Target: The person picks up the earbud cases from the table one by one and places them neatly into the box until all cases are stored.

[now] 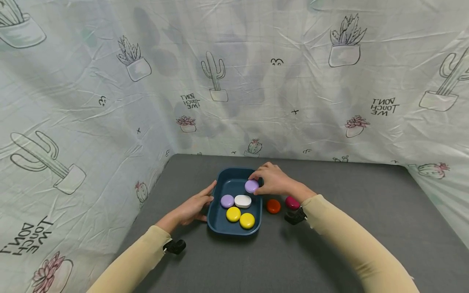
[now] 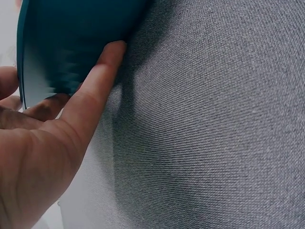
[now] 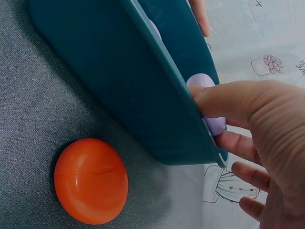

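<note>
A dark blue rectangular bin (image 1: 234, 230) lies on the table in the head view. Over its far right corner, my right hand (image 1: 274, 181) pinches a lilac disc (image 1: 251, 186) between thumb and fingers; the right wrist view has this lilac disc (image 3: 217, 125) level with the rim. My left hand (image 1: 191, 206) rests against the bin's left side, thumb laid straight along the outer wall in the left wrist view. Inside the bin are another lilac disc (image 1: 227, 201), a white oval piece (image 1: 243, 201) and two yellow discs (image 1: 233, 214).
Right of the bin lie an orange-red disc (image 1: 273, 206) and a crimson piece (image 1: 292, 202), near my right wrist. The dark grey table (image 1: 220, 268) meets a white curtain with cactus drawings (image 1: 234, 134) behind and at the left.
</note>
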A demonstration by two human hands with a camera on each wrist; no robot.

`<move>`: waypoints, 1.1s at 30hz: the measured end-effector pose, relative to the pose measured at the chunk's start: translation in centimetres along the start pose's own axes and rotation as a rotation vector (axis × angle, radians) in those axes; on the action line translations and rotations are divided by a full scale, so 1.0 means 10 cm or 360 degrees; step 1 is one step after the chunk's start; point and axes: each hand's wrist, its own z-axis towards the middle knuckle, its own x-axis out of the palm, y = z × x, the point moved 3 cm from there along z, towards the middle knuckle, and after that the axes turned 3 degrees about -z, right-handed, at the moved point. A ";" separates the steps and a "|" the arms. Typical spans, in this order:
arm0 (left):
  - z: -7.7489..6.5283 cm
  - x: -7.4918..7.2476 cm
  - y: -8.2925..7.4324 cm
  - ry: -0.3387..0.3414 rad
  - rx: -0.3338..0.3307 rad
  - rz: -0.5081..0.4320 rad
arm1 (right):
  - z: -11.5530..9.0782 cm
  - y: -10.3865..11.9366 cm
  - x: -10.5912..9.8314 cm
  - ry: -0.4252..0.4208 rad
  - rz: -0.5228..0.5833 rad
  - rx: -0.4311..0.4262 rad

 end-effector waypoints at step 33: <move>0.00 -0.01 0.03 -0.0038 0.0020 0.0048 | -0.38 -0.20 -0.28 -0.0244 0.0220 -0.0034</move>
